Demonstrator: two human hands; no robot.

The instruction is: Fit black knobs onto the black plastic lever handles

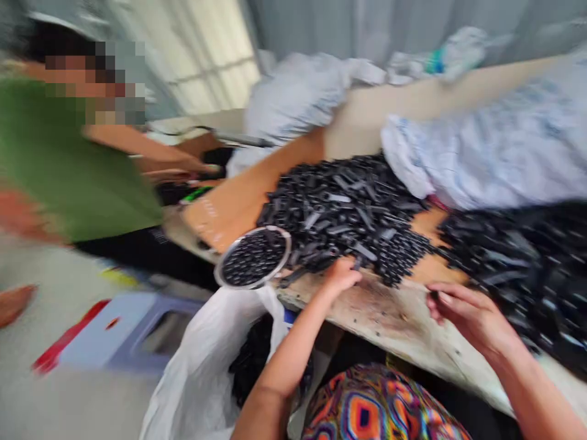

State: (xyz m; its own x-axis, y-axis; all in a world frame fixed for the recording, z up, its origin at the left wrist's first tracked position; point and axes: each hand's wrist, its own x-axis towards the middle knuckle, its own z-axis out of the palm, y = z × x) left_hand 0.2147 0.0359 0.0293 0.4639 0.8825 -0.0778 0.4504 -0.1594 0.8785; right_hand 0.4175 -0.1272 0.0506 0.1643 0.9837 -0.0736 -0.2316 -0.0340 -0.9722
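Observation:
My left hand (342, 276) is closed at the near edge of a heap of long black plastic pieces (339, 201); whatever lies in its fingers is too blurred to make out. My right hand (472, 315) pinches a small black part (433, 296) above the worn table edge (394, 311). Between the hands and the heap lies a cluster of small black parts (398, 253). To the left of my left hand, a round pale-rimmed container (288, 244) is filled with small dark pieces.
A second black heap (518, 263) spreads at the right, beside a large white sack (486, 153). An open white bag (183, 373) hangs below the table's left side. A person in a green shirt (77, 165) works at the far left. A grey-blue plastic stool (132, 333) is on the floor.

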